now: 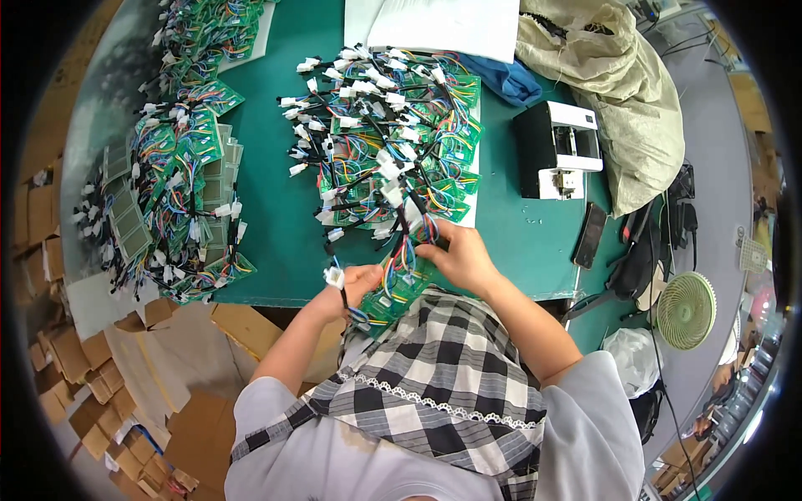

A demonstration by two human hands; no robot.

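Along the left edge of the green surface [271, 167], wired circuit boards [200, 146] lie heaped down to the near left corner. Your left hand [355, 286] grips a green circuit board [407, 288] in its fingers at the near edge, a white connector [334, 277] beside them on a black lead. A second heap of boards [359, 150], bristling with white plugs, fills the middle. Your right hand [466, 260] pinches the held board's coloured wires [408, 252] between its fingers. Rightward stand a black-and-white benchtop machine [539, 150], a smartphone [590, 235] lying by the near right corner, and a beige sack [643, 100] toward the far right corner.
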